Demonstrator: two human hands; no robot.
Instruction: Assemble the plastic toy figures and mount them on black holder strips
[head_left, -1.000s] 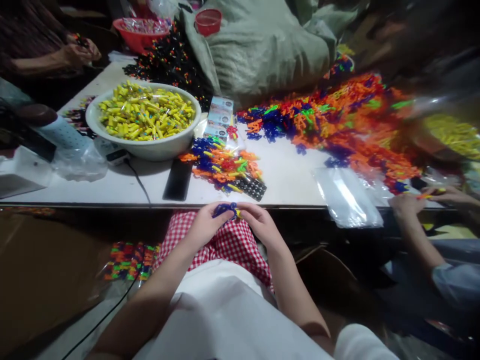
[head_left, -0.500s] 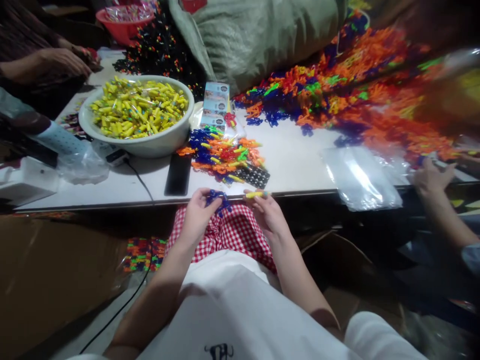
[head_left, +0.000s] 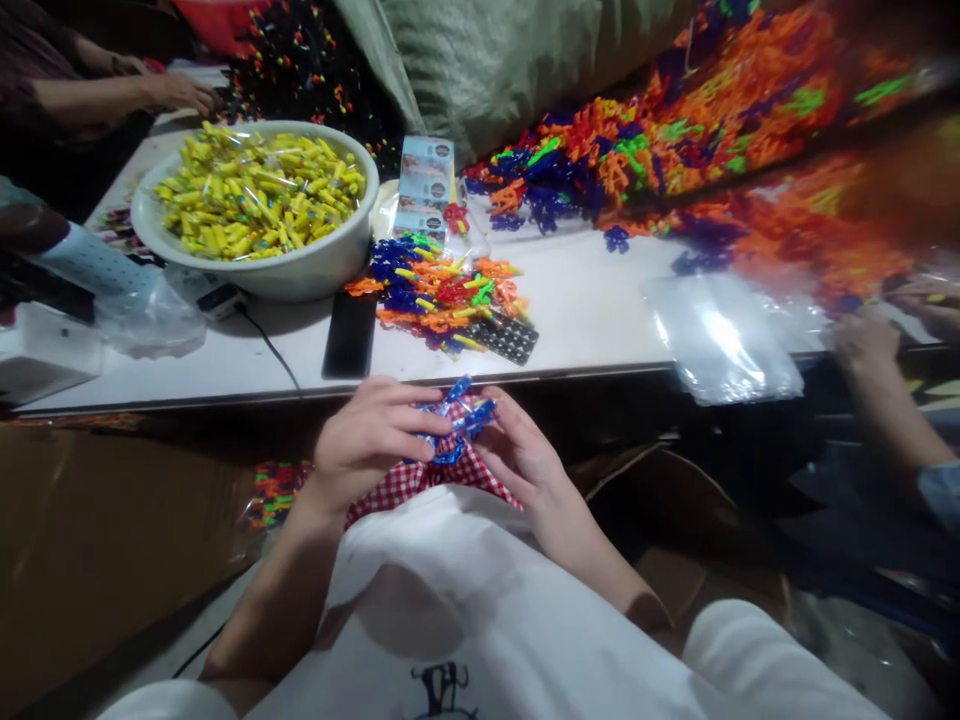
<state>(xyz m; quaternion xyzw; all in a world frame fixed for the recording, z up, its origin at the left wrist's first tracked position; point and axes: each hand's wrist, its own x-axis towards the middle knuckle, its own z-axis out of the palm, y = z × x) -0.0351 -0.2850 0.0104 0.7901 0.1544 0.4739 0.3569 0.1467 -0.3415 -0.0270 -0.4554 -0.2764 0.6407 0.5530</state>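
My left hand and my right hand meet over my lap, just below the table's front edge. Both pinch a small blue plastic toy piece between their fingertips. Under the hands lies red-and-white checked cloth. On the table in front sits a small heap of coloured plastic pieces with a black studded piece beside it.
A white bowl holds yellow pieces at the left. A black phone lies near the edge. Clear bags and a large heap of orange and blue pieces lie right. Another person's hand works at right; another's arm at far left.
My hands have come together again on the blue piece and dropped closer to my lap; the yellow piece in my right hand half a second ago no longer shows. The view tilted down.
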